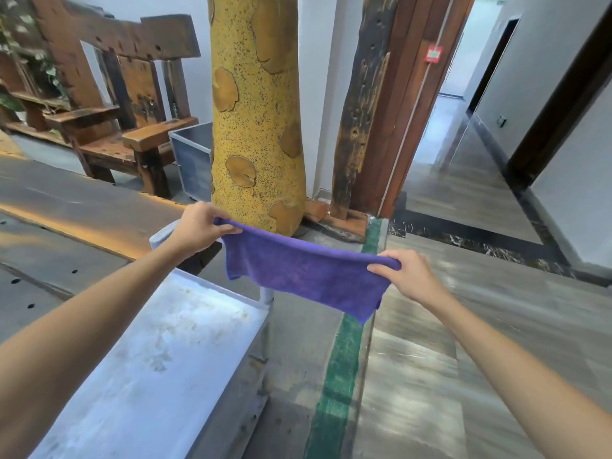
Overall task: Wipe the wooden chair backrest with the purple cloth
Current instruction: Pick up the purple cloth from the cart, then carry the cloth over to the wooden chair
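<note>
A purple cloth (304, 274) hangs spread in the air between my two hands, in the middle of the view. My left hand (198, 225) pinches its upper left corner. My right hand (409, 274) pinches its upper right corner. The lower edge of the cloth droops freely above the floor. The rustic wooden chair (132, 104) stands far off at the upper left, its thick dark backrest (132, 36) facing me. Both hands are well away from the chair.
A pale metal cart (159, 359) sits under my left arm. A yellow speckled pillar (256, 111) rises just behind the cloth. A grey box (193, 159) stands beside the chair. A dark wooden doorframe (397, 104) and a corridor lie to the right.
</note>
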A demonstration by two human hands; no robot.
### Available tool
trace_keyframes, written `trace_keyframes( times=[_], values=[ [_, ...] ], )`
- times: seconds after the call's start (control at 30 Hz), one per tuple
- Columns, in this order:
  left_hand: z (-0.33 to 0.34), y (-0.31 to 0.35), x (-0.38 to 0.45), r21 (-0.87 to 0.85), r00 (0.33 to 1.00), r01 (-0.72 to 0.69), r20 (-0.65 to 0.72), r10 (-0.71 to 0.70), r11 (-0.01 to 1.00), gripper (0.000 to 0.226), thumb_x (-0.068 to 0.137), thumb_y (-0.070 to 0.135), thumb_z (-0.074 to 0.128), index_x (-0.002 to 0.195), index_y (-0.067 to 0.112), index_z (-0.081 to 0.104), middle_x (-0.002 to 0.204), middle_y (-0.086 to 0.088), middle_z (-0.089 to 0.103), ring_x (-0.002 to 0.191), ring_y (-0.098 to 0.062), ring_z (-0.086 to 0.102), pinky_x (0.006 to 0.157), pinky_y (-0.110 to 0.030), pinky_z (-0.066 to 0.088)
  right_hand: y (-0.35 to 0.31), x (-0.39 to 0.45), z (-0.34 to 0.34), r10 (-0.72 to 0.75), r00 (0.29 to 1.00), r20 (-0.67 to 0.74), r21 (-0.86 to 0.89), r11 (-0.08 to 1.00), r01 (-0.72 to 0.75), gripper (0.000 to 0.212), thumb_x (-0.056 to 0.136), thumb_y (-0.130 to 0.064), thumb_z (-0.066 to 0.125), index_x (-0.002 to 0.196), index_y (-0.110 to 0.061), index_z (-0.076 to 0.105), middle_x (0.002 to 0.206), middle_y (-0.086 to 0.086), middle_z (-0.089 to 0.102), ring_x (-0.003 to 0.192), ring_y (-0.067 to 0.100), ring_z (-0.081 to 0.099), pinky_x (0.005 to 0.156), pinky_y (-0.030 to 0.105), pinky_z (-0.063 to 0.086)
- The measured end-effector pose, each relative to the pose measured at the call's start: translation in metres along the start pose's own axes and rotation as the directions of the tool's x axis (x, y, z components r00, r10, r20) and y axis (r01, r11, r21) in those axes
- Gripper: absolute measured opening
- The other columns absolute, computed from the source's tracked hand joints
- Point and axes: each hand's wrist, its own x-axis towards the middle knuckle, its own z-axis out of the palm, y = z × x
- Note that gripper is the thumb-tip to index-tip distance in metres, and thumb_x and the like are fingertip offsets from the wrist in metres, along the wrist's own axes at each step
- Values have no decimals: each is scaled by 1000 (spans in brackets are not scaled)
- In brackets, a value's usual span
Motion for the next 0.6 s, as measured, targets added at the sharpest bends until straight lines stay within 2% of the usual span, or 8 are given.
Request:
trace_keyframes(
  times=[0.07,0.1,0.13,0.2,0.3,0.4,0.53,0.6],
  values=[
    [5,4,16,-13,998,23,-53,-24,1000,16,81,26,84,85,10,82,73,-15,69,74,-34,58,67,-46,48,8,17,-14,-57,998,-21,-63,996,56,21,92,-29,76,77,-14,79,57,-3,61,65,12,53,65,14,36],
    [8,6,25,-24,996,34,-80,-36,999,16,81,26,84,85,11,83,75,-14,69,77,-32,58,69,-45,48,11,27,-21,-89,996,-26,-78,993,87,28,92,-28,76,72,-9,77,53,0,57,62,15,48,62,16,33],
    [13,8,35,-43,994,47,-101,-51,998,16,82,27,83,84,11,83,74,-14,69,77,-31,58,69,-43,47,16,38,-27,-115,993,-33,-84,990,112,35,93,-27,75,66,-4,72,52,6,55,61,19,46,62,23,33],
    [18,10,49,-104,992,70,-101,-80,992,24,87,29,78,77,6,79,70,-16,67,72,-30,58,66,-43,46,19,54,-33,-122,990,-76,-76,990,116,43,96,-24,72,62,0,62,59,13,58,63,22,47,64,33,29],
    [36,11,73,-256,979,150,-96,-180,955,35,96,30,67,82,-3,69,75,-26,63,70,-25,51,68,-43,45,26,80,-34,0,984,-179,59,998,11,35,99,-24,65,72,-1,63,65,3,56,65,18,45,62,29,32],
    [60,10,100,-384,952,213,-127,-280,898,39,102,31,56,91,-5,63,76,-15,55,75,-21,46,69,-37,37,34,109,-26,73,971,-229,159,987,-36,31,102,-23,59,76,-6,60,64,-5,53,62,13,44,62,26,36],
    [81,1,139,-415,936,213,-173,-306,885,33,106,31,49,85,7,59,73,-1,53,72,-19,45,63,-35,36,47,153,-10,101,954,-282,252,967,-28,19,103,-22,59,88,-14,66,76,-6,64,68,9,53,68,24,41],
    [87,-7,161,-407,936,201,-189,-297,891,32,105,32,51,83,11,61,73,-1,55,71,-18,46,63,-34,36,57,176,-2,121,950,-288,289,957,-34,16,102,-23,60,92,-14,69,80,-3,67,70,13,55,71,31,43]
  ],
)
